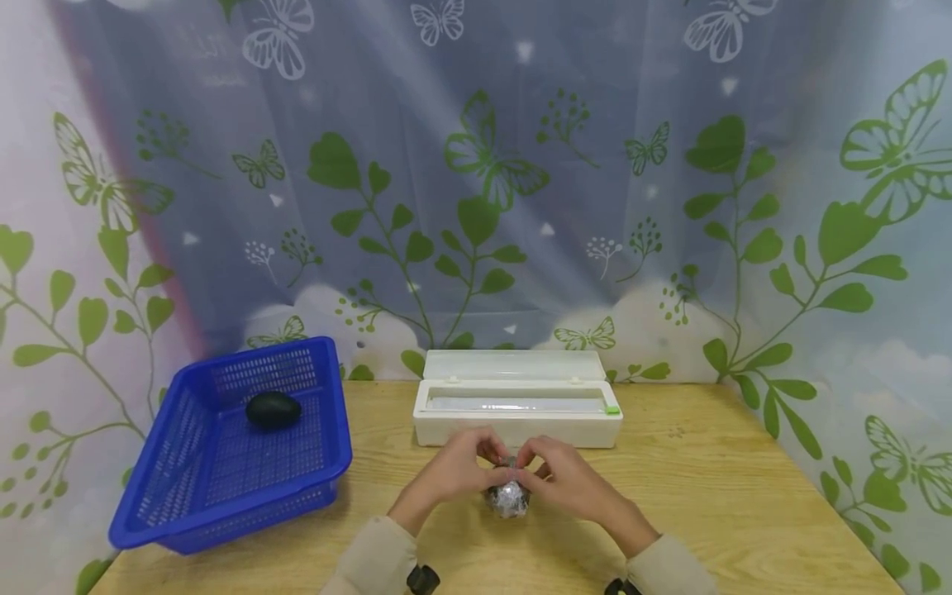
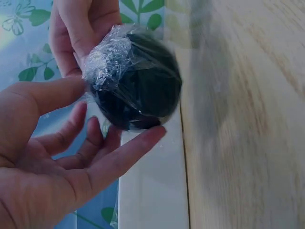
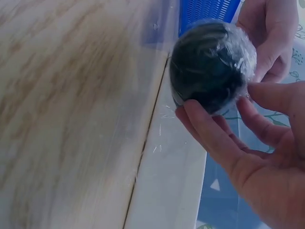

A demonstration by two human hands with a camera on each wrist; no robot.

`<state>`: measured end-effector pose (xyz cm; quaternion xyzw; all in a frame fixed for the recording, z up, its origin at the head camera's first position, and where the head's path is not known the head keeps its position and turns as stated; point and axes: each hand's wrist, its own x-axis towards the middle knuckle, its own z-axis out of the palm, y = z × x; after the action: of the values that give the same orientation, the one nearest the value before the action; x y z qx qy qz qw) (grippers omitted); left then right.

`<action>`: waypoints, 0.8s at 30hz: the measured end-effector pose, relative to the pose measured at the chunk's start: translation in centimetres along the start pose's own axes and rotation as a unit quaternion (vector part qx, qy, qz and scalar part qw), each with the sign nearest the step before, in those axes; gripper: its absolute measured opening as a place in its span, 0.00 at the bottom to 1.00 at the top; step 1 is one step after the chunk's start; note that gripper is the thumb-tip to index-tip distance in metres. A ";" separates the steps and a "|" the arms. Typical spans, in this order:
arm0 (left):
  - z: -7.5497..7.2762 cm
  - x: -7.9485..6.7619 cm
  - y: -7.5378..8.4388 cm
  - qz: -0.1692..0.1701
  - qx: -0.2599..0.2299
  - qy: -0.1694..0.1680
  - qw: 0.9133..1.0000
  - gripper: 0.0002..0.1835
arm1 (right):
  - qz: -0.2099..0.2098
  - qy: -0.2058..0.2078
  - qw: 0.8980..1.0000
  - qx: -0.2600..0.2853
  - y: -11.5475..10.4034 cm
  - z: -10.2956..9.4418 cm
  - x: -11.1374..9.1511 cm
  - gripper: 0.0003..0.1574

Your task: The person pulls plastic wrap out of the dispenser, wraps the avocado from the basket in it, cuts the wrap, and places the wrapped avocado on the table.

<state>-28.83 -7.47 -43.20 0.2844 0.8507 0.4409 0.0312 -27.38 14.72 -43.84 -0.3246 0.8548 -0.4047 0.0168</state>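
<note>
Both hands hold a dark green avocado [image 1: 510,501] wrapped in clear cling film, close in front of the white box. Crumpled film [image 2: 110,61] bunches on one side of it, and the dark skin shows through the smoother part. My left hand [image 1: 459,468] pinches the gathered film between thumb and fingers, with one finger against the fruit. From the other side my right hand [image 1: 567,481] pinches at the same bunch, its fingers touching the avocado [image 3: 205,67]. In the head view the fingers hide the fruit's upper part.
Behind the hands stands a white cling film box [image 1: 513,431], lid raised, with a roll [image 1: 513,404] inside and a green slider [image 1: 612,410] at its right end. On the left, a blue basket [image 1: 340,430] holds another dark avocado [image 1: 273,411]. A patterned curtain [image 1: 580,248] hangs behind the wooden table [image 1: 714,479].
</note>
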 end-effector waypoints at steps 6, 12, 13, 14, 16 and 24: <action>0.3 -0.2 0.2 -0.032 0.012 -0.050 0.998 0.13 | 0.007 -0.041 0.999 0.004 0.3 0.2 -0.1 0.09; 0.1 -0.6 0.2 -0.063 -0.004 -0.081 0.995 0.09 | 0.021 -0.036 0.999 0.001 0.5 0.5 -0.1 0.10; 0.1 -0.7 0.2 -0.065 -0.001 -0.080 0.995 0.08 | 0.025 -0.032 0.999 0.004 0.6 0.5 -0.1 0.11; 0.0 -0.7 0.1 -0.066 0.000 -0.080 0.995 0.07 | 0.031 -0.028 0.999 0.006 0.6 0.5 -0.1 0.11; -0.1 -0.7 0.0 -0.073 0.003 -0.078 0.994 0.08 | 0.043 -0.027 0.999 0.010 0.7 0.5 -0.1 0.13; -0.4 -0.8 -0.6 -0.155 -0.035 -0.111 0.981 0.39 | 0.127 -0.088 0.987 0.038 0.7 0.1 -0.4 0.26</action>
<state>-28.60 -8.42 -43.56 0.1951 0.8596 0.4262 0.2036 -27.44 15.19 -44.44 -0.2466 0.8684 -0.4009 0.1558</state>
